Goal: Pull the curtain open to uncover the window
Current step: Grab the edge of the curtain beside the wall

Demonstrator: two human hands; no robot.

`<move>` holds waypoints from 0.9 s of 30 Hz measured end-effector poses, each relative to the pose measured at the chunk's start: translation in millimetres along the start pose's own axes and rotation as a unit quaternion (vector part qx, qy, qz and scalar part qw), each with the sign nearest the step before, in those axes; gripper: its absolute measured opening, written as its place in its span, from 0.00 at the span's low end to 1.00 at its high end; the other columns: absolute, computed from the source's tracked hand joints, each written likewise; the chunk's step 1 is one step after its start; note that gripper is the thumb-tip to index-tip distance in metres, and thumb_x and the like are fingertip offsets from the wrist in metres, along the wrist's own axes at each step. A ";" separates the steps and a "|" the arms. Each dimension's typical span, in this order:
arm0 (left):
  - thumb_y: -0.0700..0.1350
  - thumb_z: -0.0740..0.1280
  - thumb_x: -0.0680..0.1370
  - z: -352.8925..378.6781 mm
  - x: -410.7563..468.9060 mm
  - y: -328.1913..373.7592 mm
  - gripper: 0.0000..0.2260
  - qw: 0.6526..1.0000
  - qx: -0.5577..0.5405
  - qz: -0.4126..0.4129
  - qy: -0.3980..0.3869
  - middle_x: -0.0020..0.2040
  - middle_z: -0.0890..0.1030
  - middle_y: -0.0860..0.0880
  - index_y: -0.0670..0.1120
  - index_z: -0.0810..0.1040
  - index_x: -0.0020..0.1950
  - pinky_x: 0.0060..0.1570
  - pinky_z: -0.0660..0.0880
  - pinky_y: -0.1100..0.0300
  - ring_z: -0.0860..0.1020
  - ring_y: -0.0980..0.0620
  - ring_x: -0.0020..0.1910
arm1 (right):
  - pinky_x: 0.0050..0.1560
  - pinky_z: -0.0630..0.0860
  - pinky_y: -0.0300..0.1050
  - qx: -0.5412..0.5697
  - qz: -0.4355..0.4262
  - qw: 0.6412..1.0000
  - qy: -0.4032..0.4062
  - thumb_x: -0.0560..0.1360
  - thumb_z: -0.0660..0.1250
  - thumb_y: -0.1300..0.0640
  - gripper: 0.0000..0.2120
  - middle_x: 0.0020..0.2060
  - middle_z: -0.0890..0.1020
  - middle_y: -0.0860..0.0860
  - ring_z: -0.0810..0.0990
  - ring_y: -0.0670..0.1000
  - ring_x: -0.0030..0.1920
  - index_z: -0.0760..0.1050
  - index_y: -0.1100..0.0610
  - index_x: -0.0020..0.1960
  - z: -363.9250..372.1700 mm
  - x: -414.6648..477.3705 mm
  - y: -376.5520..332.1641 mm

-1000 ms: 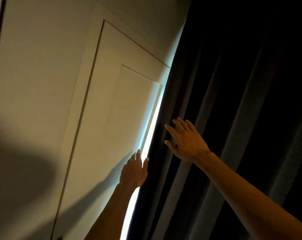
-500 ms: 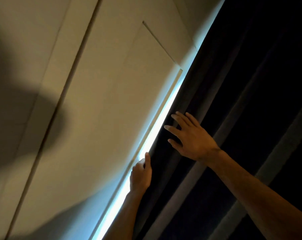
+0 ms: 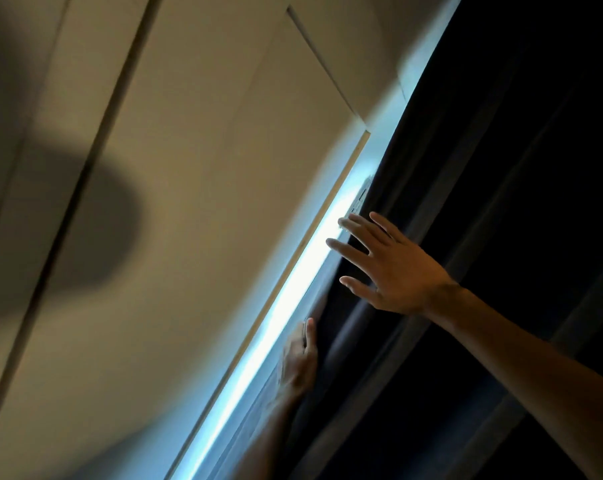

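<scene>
Dark curtain (image 3: 501, 168) fabric is being drawn rightward, and the bright strip of window (image 3: 293, 292) beside the wall panel (image 3: 206, 202) is being widened from a second ago. The left hand (image 3: 298, 362), blurred, is being closed on the curtain's edge; the right hand (image 3: 393, 268) is being pressed flat, fingers spread, against the folds.

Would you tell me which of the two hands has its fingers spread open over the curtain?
The right hand, higher up, fingers splayed; the left hand below it is blurred at the curtain edge.
</scene>
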State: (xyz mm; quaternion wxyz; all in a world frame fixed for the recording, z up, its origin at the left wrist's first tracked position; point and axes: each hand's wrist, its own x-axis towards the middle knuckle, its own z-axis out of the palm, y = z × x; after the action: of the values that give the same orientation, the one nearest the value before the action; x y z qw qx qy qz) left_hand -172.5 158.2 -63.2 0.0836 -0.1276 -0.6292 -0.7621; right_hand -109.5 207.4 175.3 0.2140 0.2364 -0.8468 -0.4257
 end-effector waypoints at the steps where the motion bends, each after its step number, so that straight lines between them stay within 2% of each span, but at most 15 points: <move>1: 0.69 0.44 0.76 1.0 -5.1 -3.0 0.29 0.999 0.034 0.025 0.023 0.48 0.80 0.45 0.50 0.74 0.50 0.52 0.75 0.46 0.78 0.49 0.46 | 0.79 0.49 0.57 -0.013 -0.015 1.000 -0.005 0.81 0.50 0.38 0.31 0.79 0.59 0.60 0.51 0.58 0.80 0.58 0.52 0.79 -0.8 4.3 0.9; 3: 0.63 0.47 0.79 2.8 -14.7 -5.2 0.20 0.992 0.102 0.045 0.056 0.48 0.77 0.46 0.51 0.70 0.51 0.52 0.74 0.44 0.75 0.47 0.47 | 0.79 0.51 0.57 -0.033 -0.037 0.999 -0.013 0.81 0.51 0.39 0.30 0.77 0.63 0.62 0.54 0.59 0.80 0.62 0.54 0.77 -2.0 13.8 0.9; 6: 0.52 0.51 0.82 4.6 -30.9 -0.5 0.12 0.976 0.180 0.065 0.105 0.50 0.74 0.45 0.48 0.67 0.58 0.49 0.69 0.49 0.71 0.46 0.47 | 0.80 0.50 0.54 -0.032 -0.036 0.999 -0.019 0.80 0.50 0.39 0.29 0.75 0.67 0.63 0.55 0.59 0.80 0.66 0.55 0.75 0.9 24.2 -6.1; 8: 0.50 0.47 0.79 2.7 -37.7 1.7 0.15 0.968 0.207 0.060 0.127 0.50 0.72 0.43 0.48 0.65 0.61 0.46 0.63 0.51 0.70 0.45 0.47 | 0.79 0.51 0.55 -0.042 -0.041 0.998 -0.033 0.80 0.49 0.38 0.30 0.74 0.69 0.63 0.56 0.60 0.79 0.67 0.54 0.75 5.9 25.6 -11.4; 11: 0.49 0.44 0.73 -7.4 -43.3 1.8 0.22 0.968 0.209 0.042 0.132 0.51 0.69 0.44 0.51 0.64 0.65 0.48 0.63 0.50 0.69 0.45 0.48 | 0.78 0.54 0.58 -0.064 -0.041 0.996 -0.046 0.79 0.49 0.36 0.31 0.71 0.72 0.63 0.59 0.62 0.77 0.67 0.52 0.75 11.9 18.5 -14.3; 13: 0.45 0.49 0.75 -14.6 -44.6 0.5 0.20 0.968 0.208 0.046 0.134 0.51 0.69 0.45 0.53 0.64 0.67 0.51 0.66 0.50 0.67 0.48 0.48 | 0.78 0.56 0.60 -0.074 -0.040 0.996 -0.039 0.79 0.52 0.36 0.30 0.70 0.73 0.63 0.61 0.63 0.76 0.66 0.51 0.75 13.1 14.7 -15.1; 15: 0.38 0.59 0.77 -20.0 -43.0 -1.1 0.23 0.967 0.209 0.053 0.137 0.53 0.68 0.46 0.56 0.62 0.69 0.51 0.67 0.52 0.63 0.52 0.47 | 0.77 0.56 0.61 -0.084 -0.048 0.995 -0.031 0.79 0.55 0.37 0.30 0.68 0.74 0.63 0.62 0.64 0.76 0.65 0.52 0.76 12.6 12.4 -16.2; 17: 0.39 0.65 0.77 -25.3 -41.8 -4.8 0.26 0.968 0.202 0.056 0.135 0.53 0.65 0.50 0.60 0.60 0.69 0.50 0.68 0.53 0.61 0.54 0.47 | 0.77 0.57 0.61 -0.085 -0.059 0.994 -0.021 0.79 0.57 0.38 0.29 0.67 0.74 0.64 0.63 0.64 0.75 0.65 0.52 0.75 10.7 9.5 -18.1; 19: 0.44 0.66 0.78 -29.3 -41.1 -7.9 0.26 0.970 0.193 0.063 0.136 0.52 0.64 0.53 0.63 0.59 0.69 0.50 0.70 0.54 0.63 0.54 0.48 | 0.76 0.58 0.61 -0.081 -0.063 0.995 -0.015 0.79 0.57 0.39 0.27 0.66 0.74 0.63 0.65 0.64 0.73 0.67 0.51 0.74 9.0 7.2 -18.9; 24: 0.47 0.67 0.78 -26.1 -49.5 -8.3 0.23 0.971 0.162 0.084 0.156 0.53 0.68 0.50 0.61 0.60 0.68 0.49 0.70 0.54 0.65 0.53 0.48 | 0.77 0.56 0.61 -0.084 -0.057 0.995 -0.022 0.81 0.52 0.39 0.24 0.65 0.74 0.62 0.64 0.63 0.73 0.69 0.50 0.71 4.7 2.7 -20.8; 27: 0.52 0.62 0.79 -23.9 -55.0 -8.8 0.20 0.971 0.167 0.082 0.152 0.54 0.68 0.50 0.62 0.60 0.69 0.48 0.67 0.56 0.65 0.54 0.48 | 0.77 0.54 0.64 -0.088 -0.039 0.995 -0.031 0.81 0.51 0.37 0.24 0.63 0.74 0.63 0.64 0.65 0.73 0.70 0.52 0.66 4.7 -0.2 -26.8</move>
State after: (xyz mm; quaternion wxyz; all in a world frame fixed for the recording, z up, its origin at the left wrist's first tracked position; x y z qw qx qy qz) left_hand -124.7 134.6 -92.2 0.2601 -0.0458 -0.7150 -0.6474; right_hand -106.2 196.4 150.7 0.1909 0.2361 -0.8024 -0.5138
